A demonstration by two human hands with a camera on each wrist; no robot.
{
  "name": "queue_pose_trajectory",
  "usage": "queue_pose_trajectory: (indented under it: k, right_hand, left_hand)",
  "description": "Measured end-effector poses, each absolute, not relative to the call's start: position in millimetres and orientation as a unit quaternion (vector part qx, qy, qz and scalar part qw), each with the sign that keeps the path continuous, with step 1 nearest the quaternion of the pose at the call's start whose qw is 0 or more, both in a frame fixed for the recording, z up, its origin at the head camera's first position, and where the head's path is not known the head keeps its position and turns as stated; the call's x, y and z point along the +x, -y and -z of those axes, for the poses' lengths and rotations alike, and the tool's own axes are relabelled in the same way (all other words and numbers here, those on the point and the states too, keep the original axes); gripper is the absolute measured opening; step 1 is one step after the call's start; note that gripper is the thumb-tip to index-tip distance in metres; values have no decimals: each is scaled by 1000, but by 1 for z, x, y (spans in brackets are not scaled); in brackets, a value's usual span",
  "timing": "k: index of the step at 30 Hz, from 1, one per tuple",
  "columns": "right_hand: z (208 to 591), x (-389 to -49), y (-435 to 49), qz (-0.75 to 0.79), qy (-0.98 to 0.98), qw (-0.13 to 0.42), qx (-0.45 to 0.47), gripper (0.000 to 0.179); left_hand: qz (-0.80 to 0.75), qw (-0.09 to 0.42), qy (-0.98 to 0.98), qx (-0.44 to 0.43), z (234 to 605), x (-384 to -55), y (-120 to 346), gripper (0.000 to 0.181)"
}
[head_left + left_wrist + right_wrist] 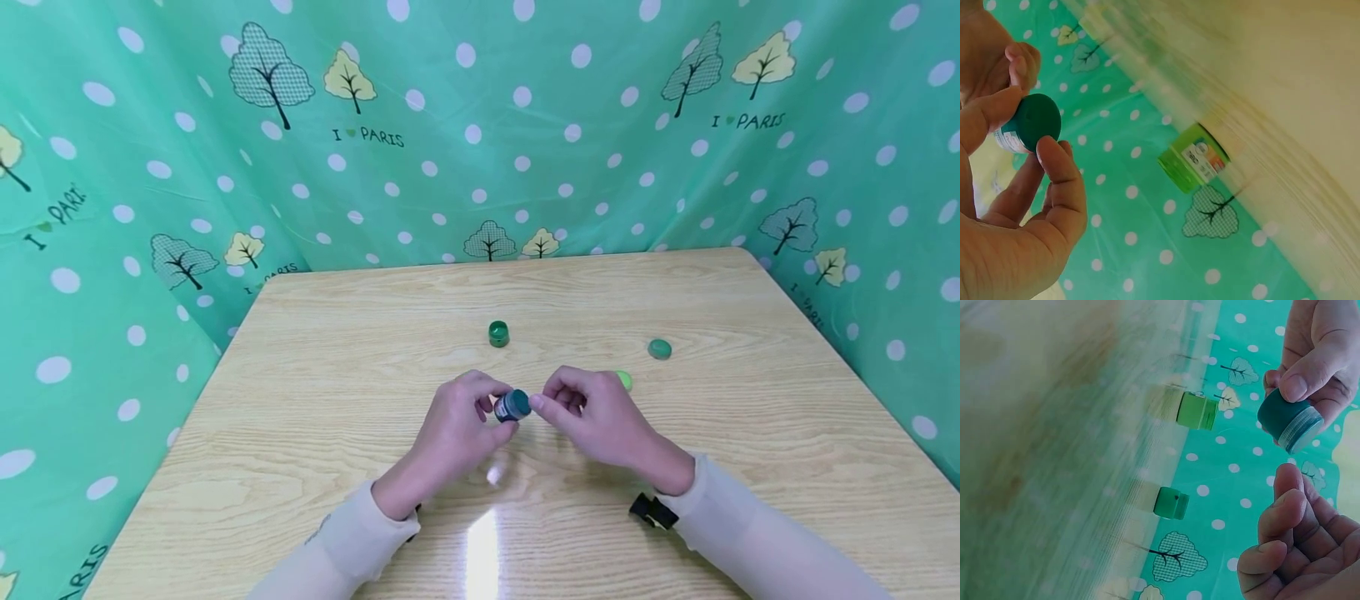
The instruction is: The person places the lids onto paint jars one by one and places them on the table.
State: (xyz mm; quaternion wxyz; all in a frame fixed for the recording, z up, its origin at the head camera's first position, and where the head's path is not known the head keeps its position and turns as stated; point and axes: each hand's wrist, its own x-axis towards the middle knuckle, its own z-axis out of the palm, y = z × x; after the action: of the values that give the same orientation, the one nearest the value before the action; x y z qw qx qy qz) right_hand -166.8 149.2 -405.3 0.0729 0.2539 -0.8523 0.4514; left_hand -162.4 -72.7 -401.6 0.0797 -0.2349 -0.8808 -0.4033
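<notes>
In the head view my left hand (pixel 463 421) pinches a small dark teal jar (pixel 510 406) between thumb and fingers, above the table. The jar is tilted, its flat round end toward the right hand. The left wrist view shows that teal end (pixel 1042 120) and part of a pale label. Close beside the jar is my right hand (pixel 592 412), its fingers loosely curled. A small gap shows between those fingertips (pixel 1288 477) and the jar (pixel 1288 422) in the right wrist view, and nothing lies in the right hand.
A small green jar (pixel 498 334) stands behind the hands. To the right lies a dark green round piece (pixel 660 349), and a light green one (pixel 624 380) is partly hidden by the right hand. A patterned green curtain (pixel 517 125) hangs behind the wooden table (pixel 360 333).
</notes>
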Motion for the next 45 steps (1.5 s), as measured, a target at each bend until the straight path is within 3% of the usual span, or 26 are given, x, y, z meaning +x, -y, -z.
queue_pose_trajectory:
  k: [17, 30, 39, 45]
  right_hand:
    - [401, -169, -154, -453, 856, 73, 238, 14]
    - [404, -170, -155, -452, 857, 75, 237, 14]
    - [404, -171, -157, -443, 863, 78, 229, 12]
    - [403, -171, -159, -436, 869, 78, 221, 12]
  left_hand:
    - [403, 93, 898, -147, 391, -185, 97, 32]
    - [388, 71, 918, -48, 395, -217, 133, 29]
    - [348, 40, 936, -10, 401, -234, 159, 28]
    - [309, -12, 951, -1, 403, -248, 176, 30]
